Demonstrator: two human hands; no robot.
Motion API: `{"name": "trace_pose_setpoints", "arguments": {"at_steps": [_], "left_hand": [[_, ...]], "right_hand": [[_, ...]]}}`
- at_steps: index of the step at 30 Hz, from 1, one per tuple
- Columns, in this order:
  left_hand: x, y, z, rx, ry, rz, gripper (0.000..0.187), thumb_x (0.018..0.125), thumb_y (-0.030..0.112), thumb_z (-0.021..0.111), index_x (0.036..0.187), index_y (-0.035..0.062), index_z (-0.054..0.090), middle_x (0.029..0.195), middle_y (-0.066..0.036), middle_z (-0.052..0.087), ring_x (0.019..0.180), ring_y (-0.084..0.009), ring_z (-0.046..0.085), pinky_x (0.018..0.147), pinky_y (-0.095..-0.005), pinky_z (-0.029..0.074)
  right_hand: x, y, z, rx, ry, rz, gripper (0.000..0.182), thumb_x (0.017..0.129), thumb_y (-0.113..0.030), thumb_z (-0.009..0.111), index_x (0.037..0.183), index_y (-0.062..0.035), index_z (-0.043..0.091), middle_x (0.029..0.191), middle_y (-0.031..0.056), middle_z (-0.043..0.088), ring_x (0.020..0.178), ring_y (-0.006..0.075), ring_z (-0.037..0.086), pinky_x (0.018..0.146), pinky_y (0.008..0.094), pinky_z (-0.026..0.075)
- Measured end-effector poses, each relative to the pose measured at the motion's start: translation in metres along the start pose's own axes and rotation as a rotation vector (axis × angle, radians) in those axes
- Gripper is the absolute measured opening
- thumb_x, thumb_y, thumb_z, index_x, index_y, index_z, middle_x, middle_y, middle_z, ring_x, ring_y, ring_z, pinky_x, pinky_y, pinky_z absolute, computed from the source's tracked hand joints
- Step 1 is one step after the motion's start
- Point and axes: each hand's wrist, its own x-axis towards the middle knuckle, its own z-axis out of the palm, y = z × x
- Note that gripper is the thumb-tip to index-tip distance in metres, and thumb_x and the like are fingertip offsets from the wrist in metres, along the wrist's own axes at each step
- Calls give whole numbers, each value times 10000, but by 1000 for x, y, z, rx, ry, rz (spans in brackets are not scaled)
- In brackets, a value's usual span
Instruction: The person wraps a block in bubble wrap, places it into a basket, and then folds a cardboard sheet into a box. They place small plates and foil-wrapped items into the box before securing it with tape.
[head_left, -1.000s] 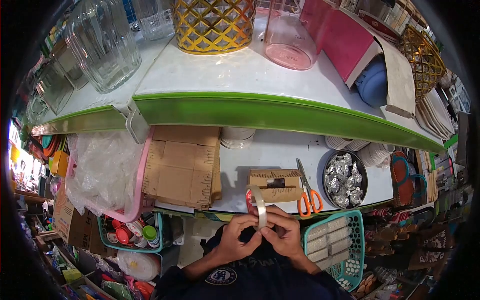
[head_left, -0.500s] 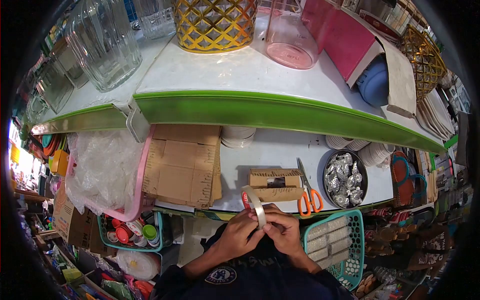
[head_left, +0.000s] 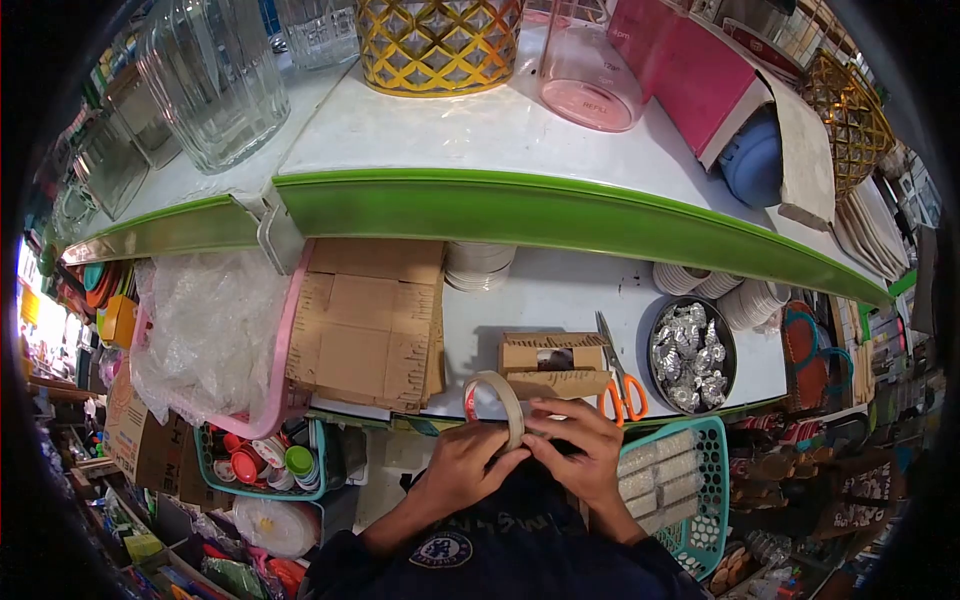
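A roll of clear tape point(head_left: 513, 408), with a red label on its inner core, stands upright between my hands. My left hand point(head_left: 465, 468) grips its lower part, fingers and thumb closed round it. At the roll's right edge, my right hand point(head_left: 583, 455) has its thumb and fingertips curled against the tape; whether a loose end is pinched there is too small to tell. Just beyond my hands, a small open cardboard box point(head_left: 553, 384) lies on the lower shelf point(head_left: 480, 320). Orange-handled scissors point(head_left: 622, 390) rest to the right of the box.
Flattened cardboard point(head_left: 365, 325) and a pink basket point(head_left: 275, 370) of clear plastic are at left. A dark bowl point(head_left: 655, 375) holds silvery pieces at right. Below it stands a teal basket point(head_left: 712, 500) of packets. The green-edged upper shelf point(head_left: 500, 210) carries glassware and a gold-patterned container point(head_left: 440, 45).
The tape roll and my left hand have shifted slightly left. My right hand has drawn a little to the right, with its fingers more spread from the roll.
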Motion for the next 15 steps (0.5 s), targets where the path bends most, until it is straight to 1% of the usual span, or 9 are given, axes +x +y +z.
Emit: {"name": "trace_pose_setpoints", "arguments": {"at_steps": [2, 6, 8, 9, 11, 12, 13, 14, 15], "left_hand": [[0, 2, -2, 2, -17, -11, 215, 850, 166, 730, 971, 12, 639, 782, -134, 659, 679, -302, 654, 618, -375, 513], [-2, 0, -1, -33, -19, -11, 210, 862, 180, 726, 969, 19, 642, 742, -128, 651, 656, -303, 650, 608, -375, 510], [-4, 0, -2, -42, -31, -26, 214, 863, 180, 725, 978, 19, 642, 734, -131, 648, 654, -305, 650, 606, -377, 508], [-5, 0, -2, -51, -44, -41, 218, 864, 179, 724, 988, 19, 642, 725, -135, 645, 652, -307, 649, 603, -380, 507], [-7, -3, -1, -54, -67, -57, 221, 865, 178, 722, 994, 18, 641, 726, -139, 643, 653, -309, 648, 600, -382, 504], [-8, -5, -2, -57, -88, -74, 224, 867, 176, 720, 1001, 16, 640, 727, -143, 642, 653, -312, 647, 596, -385, 501], [-8, -5, -3, -56, -91, -74, 224, 867, 176, 720, 1001, 16, 640, 727, -143, 642, 653, -312, 647, 596, -385, 501], [-8, -5, -4, -64, -126, -108, 216, 873, 166, 705, 999, 3, 639, 762, -160, 655, 686, -327, 655, 622, -379, 508], [-8, -5, -5, -72, -161, -143, 209, 880, 156, 690, 996, -10, 639, 798, -177, 668, 718, -343, 663, 649, -373, 514]], "right_hand": [[6, 3, -7, -241, -73, -282, 296, 718, -44, 801, 1009, -74, 758, 1089, 72, 705, 835, 208, 689, 687, 295, 566], [8, -3, -13, -333, -110, -282, 297, 685, -44, 792, 977, -90, 766, 1028, 70, 718, 836, 219, 678, 693, 314, 538], [10, -1, -13, -428, -141, -365, 214, 692, -58, 787, 901, -80, 742, 1024, 63, 708, 850, 222, 676, 686, 328, 536], [12, -3, -12, -429, -140, -364, 214, 692, -58, 787, 901, -80, 742, 1024, 63, 708, 850, 222, 676, 686, 328, 536], [17, -5, -10, -468, -182, -412, 177, 715, -69, 772, 865, -64, 677, 1008, 64, 693, 874, 239, 675, 694, 341, 538], [18, -4, -8, -468, -179, -411, 177, 715, -69, 772, 865, -64, 677, 1008, 64, 693, 874, 239, 675, 694, 341, 538], [18, -2, -7, -473, -189, -408, 171, 732, -62, 752, 868, -58, 649, 1000, 65, 686, 887, 251, 674, 705, 349, 538], [18, -1, -6, -477, -199, -404, 166, 748, -56, 732, 872, -52, 621, 992, 66, 679, 899, 262, 673, 716, 358, 538], [19, -1, -6, -477, -198, -403, 166, 748, -56, 732, 872, -52, 621, 992, 66, 679, 899, 262, 673, 716, 358, 538]]}}
